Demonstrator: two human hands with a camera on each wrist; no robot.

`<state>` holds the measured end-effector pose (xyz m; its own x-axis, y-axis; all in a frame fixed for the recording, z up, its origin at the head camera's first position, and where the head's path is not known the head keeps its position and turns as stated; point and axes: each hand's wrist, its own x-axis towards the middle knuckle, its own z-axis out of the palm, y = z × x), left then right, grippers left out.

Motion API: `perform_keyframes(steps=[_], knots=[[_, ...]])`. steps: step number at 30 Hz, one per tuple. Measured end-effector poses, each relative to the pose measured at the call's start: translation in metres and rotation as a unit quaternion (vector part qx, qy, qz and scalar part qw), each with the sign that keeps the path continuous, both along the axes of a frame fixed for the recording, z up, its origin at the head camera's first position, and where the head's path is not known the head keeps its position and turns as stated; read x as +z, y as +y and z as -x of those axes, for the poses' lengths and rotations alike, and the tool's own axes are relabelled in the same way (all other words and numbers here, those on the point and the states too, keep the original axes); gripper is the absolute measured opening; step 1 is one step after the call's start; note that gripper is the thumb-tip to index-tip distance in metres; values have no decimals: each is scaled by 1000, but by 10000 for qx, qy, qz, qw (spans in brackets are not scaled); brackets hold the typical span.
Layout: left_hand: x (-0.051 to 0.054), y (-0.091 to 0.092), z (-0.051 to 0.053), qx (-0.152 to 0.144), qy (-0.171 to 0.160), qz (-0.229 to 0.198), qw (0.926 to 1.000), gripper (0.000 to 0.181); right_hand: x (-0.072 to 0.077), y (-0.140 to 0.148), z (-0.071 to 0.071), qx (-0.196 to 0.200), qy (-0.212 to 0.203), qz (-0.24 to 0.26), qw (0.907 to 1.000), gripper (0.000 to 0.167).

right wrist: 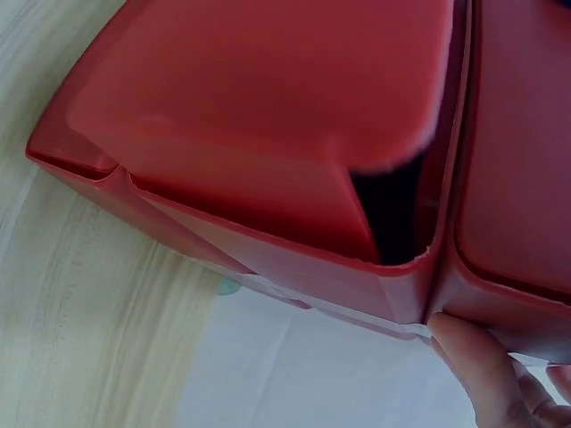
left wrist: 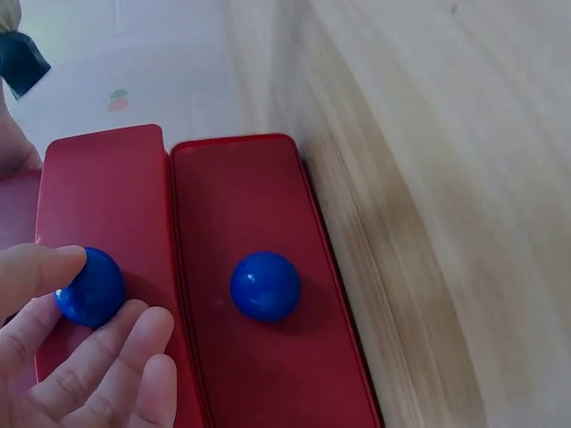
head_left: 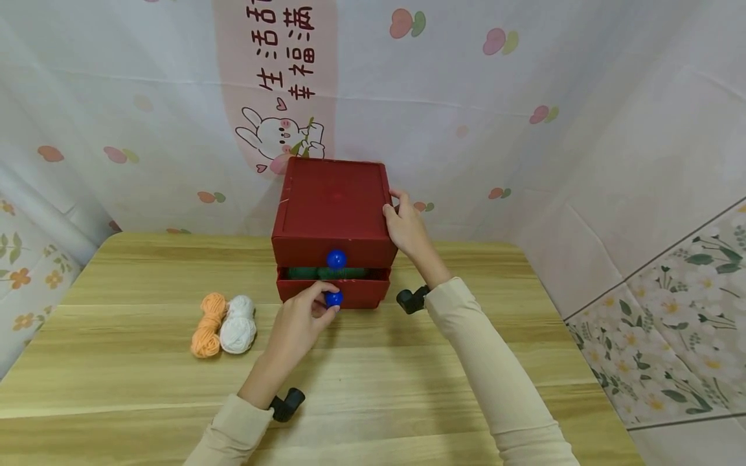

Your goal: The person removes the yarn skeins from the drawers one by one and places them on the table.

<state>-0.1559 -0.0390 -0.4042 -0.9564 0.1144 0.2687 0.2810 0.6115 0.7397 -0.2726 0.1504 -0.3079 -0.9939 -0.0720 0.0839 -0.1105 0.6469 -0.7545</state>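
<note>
A red chest of drawers [head_left: 335,200] stands at the back of the table. Its middle drawer [head_left: 364,292] is partly pulled out, with green yarn [head_left: 344,274] visible inside. My left hand [head_left: 294,327] pinches that drawer's blue knob [head_left: 334,298] between thumb and finger. In the left wrist view, the bottom drawer's blue knob [left wrist: 265,286] shows below it, on a closed front. My right hand [head_left: 406,228] grips the chest's upper right side, thumb near the top edge. The right wrist view shows its fingers [right wrist: 473,357] against the red side wall.
An orange yarn skein [head_left: 208,325] and a white one [head_left: 238,325] lie side by side on the wooden table [head_left: 373,388], left of the chest. A printed curtain [head_left: 454,162] hangs close behind the chest. Black wrist mounts sit at both cuffs.
</note>
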Motion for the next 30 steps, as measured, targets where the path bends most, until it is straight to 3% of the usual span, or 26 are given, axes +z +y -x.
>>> perform_keyframes(steps=[11, 23, 30], knots=[[-1, 3, -29, 192, 63, 176, 9996, 27, -1, 0, 1, -35, 13, 57, 10000, 48], [-2, 3, -51, 313, 142, 400, 9986, 26, -1, 0, 2, -21, 5, 77, 10000, 48], [-1, 3, -63, 340, -23, 423, 9985, 26, -1, 0, 2, -35, -7, 25, 10000, 48]])
